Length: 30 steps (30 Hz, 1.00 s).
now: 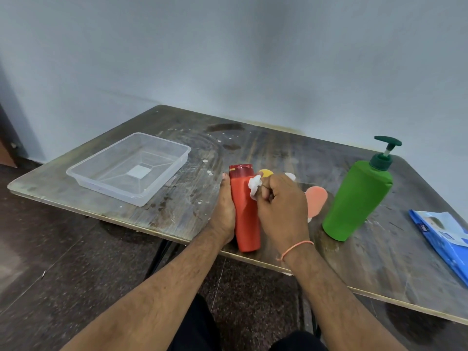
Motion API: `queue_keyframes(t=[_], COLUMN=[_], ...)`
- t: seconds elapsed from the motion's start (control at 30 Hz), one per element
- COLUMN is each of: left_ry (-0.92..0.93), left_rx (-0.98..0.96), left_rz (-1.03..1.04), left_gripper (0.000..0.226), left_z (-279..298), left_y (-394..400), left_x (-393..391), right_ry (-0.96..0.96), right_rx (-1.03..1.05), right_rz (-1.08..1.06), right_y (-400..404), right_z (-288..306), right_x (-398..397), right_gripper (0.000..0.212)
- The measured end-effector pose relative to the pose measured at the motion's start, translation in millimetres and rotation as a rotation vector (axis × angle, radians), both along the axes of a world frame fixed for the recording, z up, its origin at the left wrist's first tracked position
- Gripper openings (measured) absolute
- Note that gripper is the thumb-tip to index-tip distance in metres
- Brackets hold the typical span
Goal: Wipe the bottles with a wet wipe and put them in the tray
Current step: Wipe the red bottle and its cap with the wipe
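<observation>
Head view. A red bottle (245, 209) is held upright at the near table edge, its base about level with that edge. It is clasped along its left flank by the left hand (224, 211), fingers curled behind the body, out of sight but for a fingertip near the cap. A crumpled wet wipe (254, 185) is pinched in the fingertips of the right hand (281, 206) and pressed against the bottle's upper right shoulder, just below the red cap (241, 168).

The bottle is judged to be rigid plastic, smooth-walled and light to moderate in weight; once wetted it is likely to turn slippery. A mid-body hold, below the wiped zone, is judged the safest.

To the right of the grip, well apart, a green pump bottle (358, 198) stands unwiped; it is judged top-heavy at the pump, so the body should be taken, not the nozzle. Behind the right hand, a pink item (316, 198) and a yellow item (265, 172) are partly hidden; their nature cannot be told. To the left of the grip, a clear tray (101, 181) sits with no bottle in it. A blue wipe packet (445, 239) lies at the far right.
</observation>
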State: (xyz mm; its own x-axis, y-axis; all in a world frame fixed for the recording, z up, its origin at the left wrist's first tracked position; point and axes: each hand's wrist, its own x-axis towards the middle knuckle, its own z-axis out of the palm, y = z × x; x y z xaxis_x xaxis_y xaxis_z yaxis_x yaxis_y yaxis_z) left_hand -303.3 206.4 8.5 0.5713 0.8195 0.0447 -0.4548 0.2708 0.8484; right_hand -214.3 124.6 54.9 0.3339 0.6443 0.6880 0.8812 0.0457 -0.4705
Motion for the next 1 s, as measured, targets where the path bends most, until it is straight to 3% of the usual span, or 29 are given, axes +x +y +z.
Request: queue_keyframes(t=[0.2,0.37,0.5,0.63,0.9,1.0], left_ry=[0.092,0.067,-0.054,-0.049,-0.107,-0.095], left_rx=[0.035,0.044,0.026,0.069,0.12,0.128], left_rz=[0.053,0.051,-0.017,-0.026,-0.134,-0.102], left_gripper=[0.084,0.082,0.086,0.089,0.088,0.089], left_z=[2,-1,-3,-10,-10,-9], left_y=[-2,1,6,13,10,9], left_x=[-2,-1,3,5,4,3], right_ry=[-0.071,-0.193,-0.263,-0.294,-0.308,-0.295], right_rx=[0.023,0.046,0.029,0.029,-0.057,-0.048], right_rz=[0.013,0.075,0.134,0.201,0.224,0.209], right_y=[14,7,-14,-44,-73,-65], right_z=[16,5,-13,-41,-74,-63], right_x=[1,8,1,0,3,1], right_gripper=[0.037,0.042,0.038,0.031,0.059,0.041])
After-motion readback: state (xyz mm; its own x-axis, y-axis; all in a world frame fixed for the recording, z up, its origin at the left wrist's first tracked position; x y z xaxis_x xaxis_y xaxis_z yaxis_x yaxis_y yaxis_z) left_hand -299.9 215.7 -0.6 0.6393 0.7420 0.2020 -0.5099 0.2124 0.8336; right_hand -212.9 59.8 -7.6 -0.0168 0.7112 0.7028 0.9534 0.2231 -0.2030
